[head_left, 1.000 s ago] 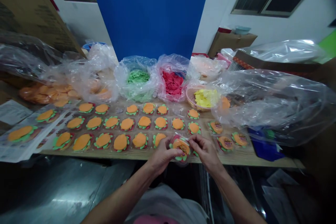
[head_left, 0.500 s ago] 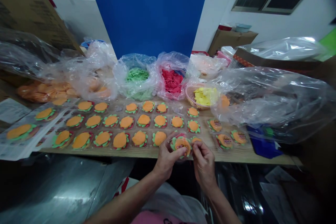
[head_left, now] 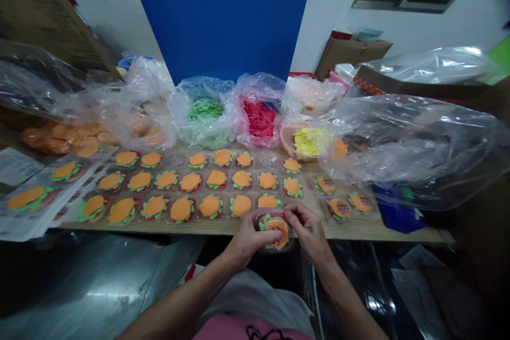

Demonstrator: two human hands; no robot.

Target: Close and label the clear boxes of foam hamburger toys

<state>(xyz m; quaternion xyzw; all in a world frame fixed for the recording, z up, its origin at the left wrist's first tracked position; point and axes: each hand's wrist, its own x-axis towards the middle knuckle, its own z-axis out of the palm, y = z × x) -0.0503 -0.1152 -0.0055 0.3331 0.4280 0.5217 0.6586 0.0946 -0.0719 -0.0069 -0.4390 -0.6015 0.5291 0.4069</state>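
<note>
My left hand (head_left: 247,236) grips a clear plastic box with a toy burger (head_left: 277,231) in it, its thumb lying across the top. The burger has an orange bun with dark print and green and red layers. My right hand (head_left: 305,223) is closed, thumb and finger pinching the box's far right corner. Both hands are at the table's front edge. Just beyond them stands another boxed burger (head_left: 268,201), partly hidden. Printed boxed burgers (head_left: 339,208) sit to the right of my right hand.
Rows of boxed burgers (head_left: 217,178) cover the wooden table (head_left: 223,227). Behind them are bags of green pieces (head_left: 206,109) and red pieces (head_left: 260,118), and a basket of yellow pieces (head_left: 306,141). Plastic bags (head_left: 414,143) bulge at right, above a blue tray (head_left: 394,210).
The boxed burger has moved slightly down, toward my body, in my left hand. My right hand has shifted up and left onto the box's corner. The view has tilted slightly.
</note>
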